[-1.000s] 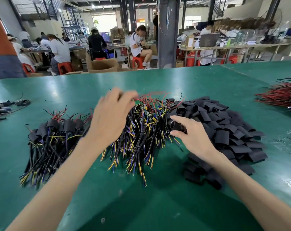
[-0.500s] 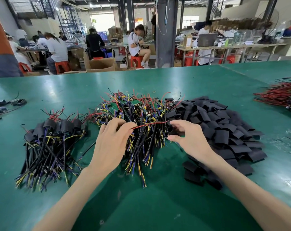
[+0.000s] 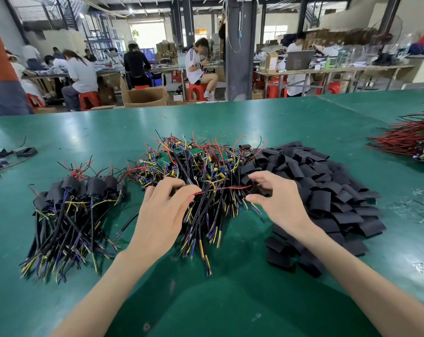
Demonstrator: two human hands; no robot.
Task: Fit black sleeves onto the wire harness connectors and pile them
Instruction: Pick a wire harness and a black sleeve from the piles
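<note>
Left hand (image 3: 162,210): thumb and forefinger pinch a red-and-black wire (image 3: 225,188). Right hand (image 3: 279,200): appears to pinch one black sleeve (image 3: 256,189).

Wire lies left-right between the hands, its right end at the sleeve. Judged: the sleeve goes leftward along it.

Just beyond: bare harness heap (image 3: 194,166). Loose sleeves (image 3: 327,190) right, sleeved pile (image 3: 70,205) left.

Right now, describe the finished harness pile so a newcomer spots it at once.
On the green table, three heaps lie nearest the camera. The finished pile is the one left of the left hand. Only its wires wear black sleeves at their far ends.
</note>
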